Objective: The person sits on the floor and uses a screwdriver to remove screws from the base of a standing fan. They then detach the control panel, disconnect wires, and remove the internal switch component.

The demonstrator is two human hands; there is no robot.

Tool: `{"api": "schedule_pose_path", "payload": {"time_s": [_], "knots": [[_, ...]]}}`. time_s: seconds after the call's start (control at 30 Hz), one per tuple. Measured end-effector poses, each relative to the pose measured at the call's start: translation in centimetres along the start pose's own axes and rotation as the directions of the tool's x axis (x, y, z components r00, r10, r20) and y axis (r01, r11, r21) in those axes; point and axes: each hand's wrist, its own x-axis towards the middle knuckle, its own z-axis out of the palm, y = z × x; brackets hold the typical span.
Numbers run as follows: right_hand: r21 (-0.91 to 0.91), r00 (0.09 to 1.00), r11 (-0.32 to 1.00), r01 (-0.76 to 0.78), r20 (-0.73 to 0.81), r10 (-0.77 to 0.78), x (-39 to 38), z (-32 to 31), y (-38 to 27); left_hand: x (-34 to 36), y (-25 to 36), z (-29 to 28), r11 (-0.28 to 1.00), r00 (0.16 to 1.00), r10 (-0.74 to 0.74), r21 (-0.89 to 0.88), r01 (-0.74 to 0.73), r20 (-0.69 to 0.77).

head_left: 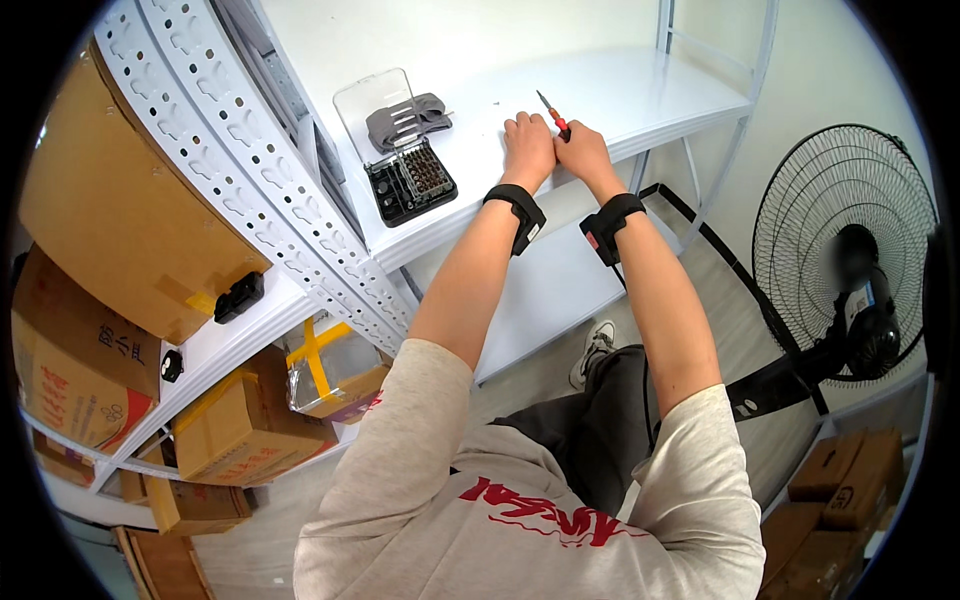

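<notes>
Clearly, the right hand [584, 153] grips a red-and-black screwdriver [556, 119] over the white shelf [650, 88], near its front edge, surface stretching rightward; whether the left hand [529, 150] holds anything, I cannot tell.

Smooth, glossy white shelf [620, 90]; black plastic bit case [420, 208]; matt grey cloth [433, 113]; metal-shafted screwdriver [556, 118]; matt cardboard box [140, 210].

The head view looks down from the person's own head — wide, fisheye-curved — close over the shirt [540, 500], facing the white shelf [640, 90] farther off.
</notes>
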Motion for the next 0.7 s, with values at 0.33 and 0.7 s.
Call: {"api": "schedule_pose_path", "payload": {"time_s": [0.33, 0.7], "knots": [[-0.010, 1.000, 1.000, -0.012, -0.017, 0.011, 0.1, 0.2, 0.1, 0.0, -0.1, 0.4, 0.997, 0.999, 0.015, 0.080, -0.011, -0.051], [-0.017, 1.000, 1.000, -0.024, 0.017, 0.025, -0.3, -0.7, -0.9, -0.3, 0.3, -0.4, 0.999, 1.000, 0.012, 0.053, -0.011, -0.017]]}}
